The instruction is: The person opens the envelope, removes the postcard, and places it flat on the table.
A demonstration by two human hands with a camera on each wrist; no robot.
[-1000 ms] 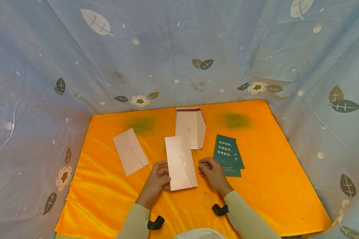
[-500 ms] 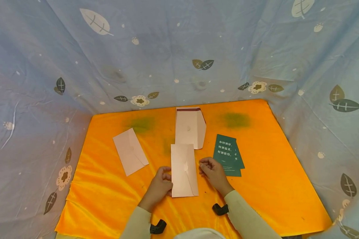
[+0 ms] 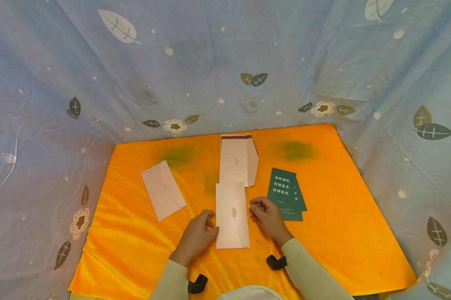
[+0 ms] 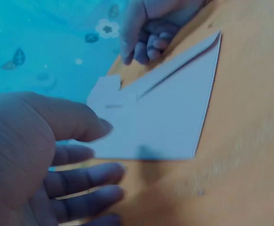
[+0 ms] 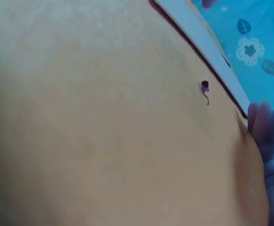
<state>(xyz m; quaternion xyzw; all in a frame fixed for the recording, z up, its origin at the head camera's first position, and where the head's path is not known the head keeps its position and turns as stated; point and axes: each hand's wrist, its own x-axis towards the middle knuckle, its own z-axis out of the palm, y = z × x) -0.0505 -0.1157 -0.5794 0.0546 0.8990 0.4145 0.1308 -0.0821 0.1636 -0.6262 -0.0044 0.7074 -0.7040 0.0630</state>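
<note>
A pale pink envelope (image 3: 230, 225), flap side up, lies on the orange cloth in front of the person, its top edge overlapping the stacked envelopes behind. My left hand (image 3: 198, 236) is at its left edge. In the left wrist view the left hand (image 4: 57, 155) has its fingers apart with nothing between them, the thumb over the envelope (image 4: 151, 122). My right hand (image 3: 268, 217) rests on the cloth to the envelope's right, fingers loosely bent and holding nothing. Only part of the right hand (image 5: 268, 141) shows in the right wrist view, near the envelope's corner.
Another pink envelope (image 3: 163, 191) lies tilted at the left. Behind the front envelope is a stack of envelopes (image 3: 234, 160) with an open side flap. Green printed cards (image 3: 283, 191) lie right of the right hand. A blue patterned curtain (image 3: 195, 62) surrounds the table.
The front envelope has come down flat onto the cloth, moving slightly right and straightening. My left hand has let go of its left edge. The right hand has stayed in place.
</note>
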